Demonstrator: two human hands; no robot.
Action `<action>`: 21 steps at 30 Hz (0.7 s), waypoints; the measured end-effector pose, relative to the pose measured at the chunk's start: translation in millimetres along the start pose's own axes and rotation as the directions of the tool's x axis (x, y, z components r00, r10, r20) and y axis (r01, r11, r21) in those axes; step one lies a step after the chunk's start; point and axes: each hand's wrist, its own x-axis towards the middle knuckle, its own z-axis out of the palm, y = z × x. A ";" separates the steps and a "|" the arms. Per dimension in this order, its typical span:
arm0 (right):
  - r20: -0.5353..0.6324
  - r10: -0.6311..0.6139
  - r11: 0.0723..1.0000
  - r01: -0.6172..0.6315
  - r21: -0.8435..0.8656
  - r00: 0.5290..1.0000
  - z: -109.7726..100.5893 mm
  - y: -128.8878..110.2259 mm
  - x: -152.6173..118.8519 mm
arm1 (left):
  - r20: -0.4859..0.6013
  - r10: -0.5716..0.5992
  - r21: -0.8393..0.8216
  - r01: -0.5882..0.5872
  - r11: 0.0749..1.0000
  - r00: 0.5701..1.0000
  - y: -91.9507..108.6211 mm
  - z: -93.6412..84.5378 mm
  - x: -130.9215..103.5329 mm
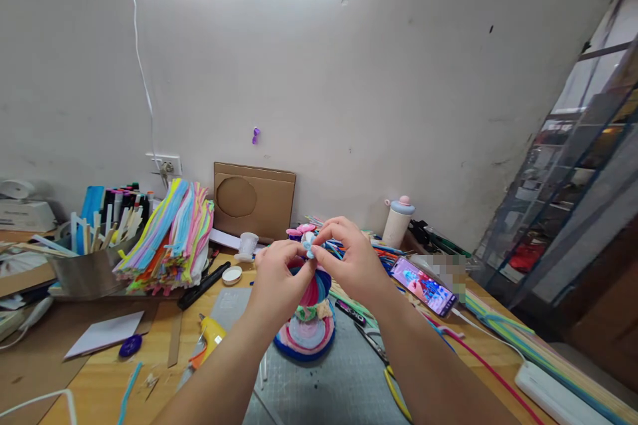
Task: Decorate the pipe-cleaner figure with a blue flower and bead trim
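Item held: a small pale blue piece (308, 243), raised above a layered, multicoloured craft piece (305, 337) that stands on the grey cutting mat (343, 382) on the worktop (94, 390). Left hand (276, 273): grip closed, thumb and fingertips pinching the pale blue piece from its side. Right hand (353, 260): grip likewise closed, thumb and index finger on the opposite side. Exact contact is partly covered by the fingers; whether the item joins the craft piece beneath cannot be told.

Handling assessment: the pale blue piece is judged very light, with a soft, fuzzy surface, probably over bendable wire. Slipping is unlikely; crushing or twisting it out of shape is the main risk. Best hold: a light fingertip pinch at its centre or base, keeping the rounded outer parts free of pressure. The craft piece looks light and top-heavy, its tiers easily bent; it is best steadied by the broad blue-rimmed base. Pink blossoms (308, 228) close behind the fingers appear equally easy to flatten and warrant clearance.
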 end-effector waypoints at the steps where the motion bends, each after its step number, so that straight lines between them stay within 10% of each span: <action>1: -0.002 -0.002 1.000 0.002 0.006 1.000 0.0 -0.8 0.0 | -0.006 -0.006 -0.017 0.006 1.000 1.000 0.7 0.6 -0.8; 21: -0.151 -0.026 0.996 0.013 -0.088 0.988 16.2 3.8 -7.9 | -0.077 -0.047 -0.023 0.045 0.999 0.996 0.3 9.0 -8.1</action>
